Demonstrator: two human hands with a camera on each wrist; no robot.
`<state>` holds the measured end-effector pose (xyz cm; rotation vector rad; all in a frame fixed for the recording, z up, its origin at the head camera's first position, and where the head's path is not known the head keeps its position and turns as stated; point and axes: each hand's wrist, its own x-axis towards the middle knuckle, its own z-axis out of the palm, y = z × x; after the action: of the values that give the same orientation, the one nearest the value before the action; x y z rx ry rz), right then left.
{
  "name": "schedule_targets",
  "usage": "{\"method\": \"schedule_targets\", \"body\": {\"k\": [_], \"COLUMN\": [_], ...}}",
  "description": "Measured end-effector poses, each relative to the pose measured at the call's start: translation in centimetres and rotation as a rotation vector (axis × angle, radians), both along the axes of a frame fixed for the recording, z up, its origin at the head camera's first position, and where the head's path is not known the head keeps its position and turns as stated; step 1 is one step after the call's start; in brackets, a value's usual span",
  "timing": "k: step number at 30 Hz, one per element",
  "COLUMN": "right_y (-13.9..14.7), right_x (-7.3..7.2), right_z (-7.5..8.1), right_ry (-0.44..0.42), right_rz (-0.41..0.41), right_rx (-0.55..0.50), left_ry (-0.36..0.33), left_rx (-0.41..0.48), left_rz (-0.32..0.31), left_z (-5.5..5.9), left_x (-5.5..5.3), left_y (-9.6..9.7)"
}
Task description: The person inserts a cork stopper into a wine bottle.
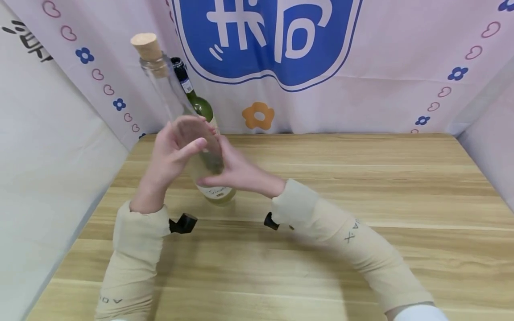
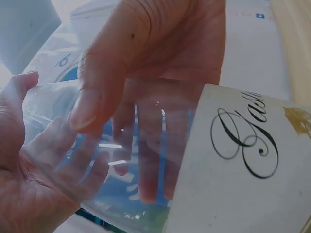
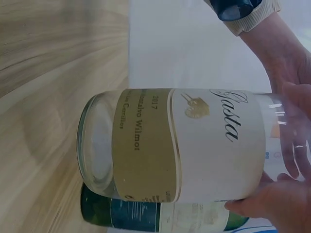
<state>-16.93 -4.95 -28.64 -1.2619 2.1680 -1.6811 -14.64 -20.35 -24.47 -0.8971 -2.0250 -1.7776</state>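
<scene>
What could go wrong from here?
1. The clear bottle might knock the green bottle close behind it.
2. Its smooth glass could slip if the left hand or right hand eases off.
3. The cork stands partly above the mouth, so a bump might loosen it.

Clear bottle: smooth, glossy glass | its label: looked like smooth paper | stopper: matt cork | green bottle: shiny glass | table: wood-grained, smooth, low sheen | backdrop: printed cloth, softly creased | sleeves: matt, wrinkled cloth; all looked so
</scene>
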Motion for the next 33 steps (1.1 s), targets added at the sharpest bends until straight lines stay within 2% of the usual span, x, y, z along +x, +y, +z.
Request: {"method": "schedule_targets", "body": {"k": [7,13,18,25,30,33], "right_y": [-3.3,-6.3,-8.5,-10.8,-11.7,-12.0], "right_x": [-0.2,-0.1,-0.1,0.1,0.3,0.4], "right_z": [0.3,0.0,-0.6,-1.4,-1.8,-2.1], "right_ry": [-0.056,-0.037,-0.033,-0.093,-0.126,-0.147], "right_rz": [0.022,-0.045,-0.095,-0.157,-0.175,-0.175], "right_rx": [-0.011,0.022,0.053,0.139,0.179,0.183], "left_ry": [0.052,-0.033,-0.081,-0.110,-0.113,-0.121], "left_rx": [0.030,0.061,0.137,0.206,0.197,0.178], "left_rz": [0.018,0.140,0.197,0.189,0.180,0.197], "left_z": [0.2,0.2,-0.5,-1.7,-2.3,-2.8], "left_x": [0.0,0.4,0.3,0.0,-0.1,-0.1], "left_y": [-2.7,-4.9,-6.6,-8.6,-9.6,-9.9]}}
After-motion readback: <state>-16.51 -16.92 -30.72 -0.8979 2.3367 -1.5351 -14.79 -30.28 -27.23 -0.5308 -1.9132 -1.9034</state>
